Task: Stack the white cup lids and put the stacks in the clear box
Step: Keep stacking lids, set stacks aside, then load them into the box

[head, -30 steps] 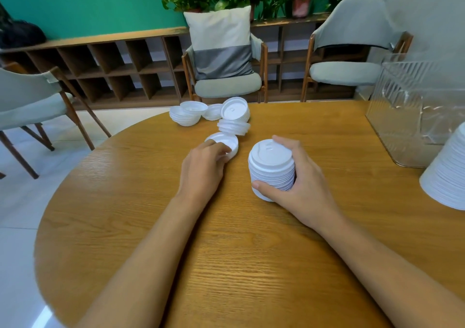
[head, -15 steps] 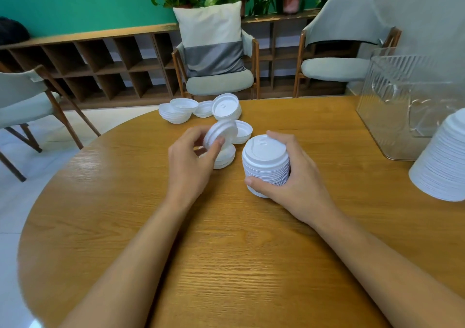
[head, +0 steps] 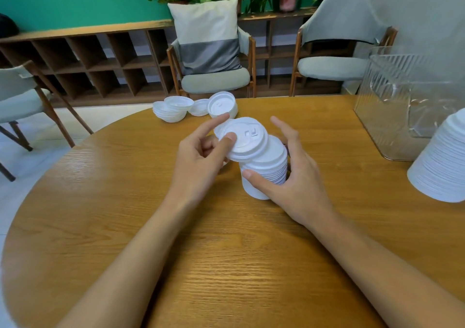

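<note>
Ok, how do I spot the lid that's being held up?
On the round wooden table, find the stack of white lids that the right hand steadies. At its top, the left hand pinches one lid. It alone is held tilted; the loose lids lie at the table's far edge.

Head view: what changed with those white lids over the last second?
The left hand picked a lid off the table and carried it right, tilted over the stack that the right hand holds. The stack, the loose lids at the far edge and the clear box stayed put.
</note>
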A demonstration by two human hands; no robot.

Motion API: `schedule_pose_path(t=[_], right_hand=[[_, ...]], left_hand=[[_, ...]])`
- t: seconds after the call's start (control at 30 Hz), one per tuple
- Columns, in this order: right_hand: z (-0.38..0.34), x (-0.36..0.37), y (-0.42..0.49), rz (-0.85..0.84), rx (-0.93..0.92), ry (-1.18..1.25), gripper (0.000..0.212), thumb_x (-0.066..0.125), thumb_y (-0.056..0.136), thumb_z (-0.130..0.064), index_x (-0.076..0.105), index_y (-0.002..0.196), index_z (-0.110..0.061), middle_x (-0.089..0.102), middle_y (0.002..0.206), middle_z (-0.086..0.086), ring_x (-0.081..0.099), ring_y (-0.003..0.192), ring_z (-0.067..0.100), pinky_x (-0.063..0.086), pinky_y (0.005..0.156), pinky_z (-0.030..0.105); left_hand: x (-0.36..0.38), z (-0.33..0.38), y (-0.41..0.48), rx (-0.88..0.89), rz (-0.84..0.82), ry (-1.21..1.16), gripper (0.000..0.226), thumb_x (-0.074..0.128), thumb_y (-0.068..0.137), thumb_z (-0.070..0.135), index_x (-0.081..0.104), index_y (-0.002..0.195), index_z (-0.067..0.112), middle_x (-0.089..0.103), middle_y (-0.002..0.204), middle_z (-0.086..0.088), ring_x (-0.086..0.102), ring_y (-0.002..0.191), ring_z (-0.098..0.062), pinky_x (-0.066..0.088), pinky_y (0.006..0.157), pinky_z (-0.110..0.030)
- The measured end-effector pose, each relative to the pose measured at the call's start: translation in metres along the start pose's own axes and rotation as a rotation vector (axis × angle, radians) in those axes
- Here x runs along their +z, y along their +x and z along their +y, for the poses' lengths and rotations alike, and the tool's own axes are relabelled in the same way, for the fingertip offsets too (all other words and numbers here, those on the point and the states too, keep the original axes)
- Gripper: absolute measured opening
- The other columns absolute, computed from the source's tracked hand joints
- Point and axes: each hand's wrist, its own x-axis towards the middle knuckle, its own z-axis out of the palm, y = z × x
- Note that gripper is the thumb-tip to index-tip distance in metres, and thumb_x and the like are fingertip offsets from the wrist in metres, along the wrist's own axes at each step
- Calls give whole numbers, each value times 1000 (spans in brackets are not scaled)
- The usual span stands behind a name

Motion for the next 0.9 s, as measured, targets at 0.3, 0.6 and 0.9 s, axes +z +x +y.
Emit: schedule_pose_path(t=[0.3, 0.6, 0.9], right_hand=[[0, 2, 0, 9, -58, -9, 75, 90, 79, -35, 53, 143, -26, 59, 135, -15, 56, 124, -1, 40, 97, 10], [-1, 2, -1, -22, -50, 24, 79, 89, 81, -40, 47, 148, -32, 57, 138, -18, 55, 127, 1, 45, 99, 13], [2, 4, -2, -24, -57, 17, 82, 91, 76, -28, 49, 147, -29, 59, 136, -13, 56, 126, 1, 42, 98, 11]], left_hand=[[4, -2, -6, 63, -65, 331, 23, 73, 92, 47, 75, 110, 33, 58, 74, 7, 54, 70, -5, 40, 68, -19], [-3, 4, -3, 17, -293, 44, 60, 80, 83, 19, 64, 140, 24, 70, 132, 6, 63, 128, -9, 53, 103, -31], [24, 0, -16, 53, -35, 266, 65, 88, 64, 62, 63, 116, 33, 62, 117, 17, 63, 109, -4, 53, 85, -24]])
